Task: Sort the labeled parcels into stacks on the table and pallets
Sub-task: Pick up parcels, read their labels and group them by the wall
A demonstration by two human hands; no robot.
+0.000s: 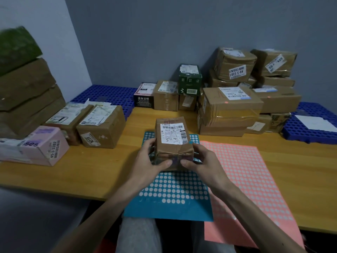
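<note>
A small brown taped parcel (172,139) with a white barcode label marked "3-3" is held over the blue dotted sheet (169,198) at the table's middle. My left hand (149,159) grips its left side, thumb on the near face. My right hand (199,159) grips its right side, fingers curled round the near corner. Two brown labeled parcels (102,125) and a pink box (42,145) stand at the left. A tall pile of brown parcels (229,106) stands at the back right.
A pink dotted sheet (246,179) lies right of the blue one on the wooden table (94,172). Blue pallets sit at the back left (107,94) and far right (308,132). A green box (189,81) and a black-and-pink box (144,96) stand at the back. Large cartons (27,95) are stacked at the far left.
</note>
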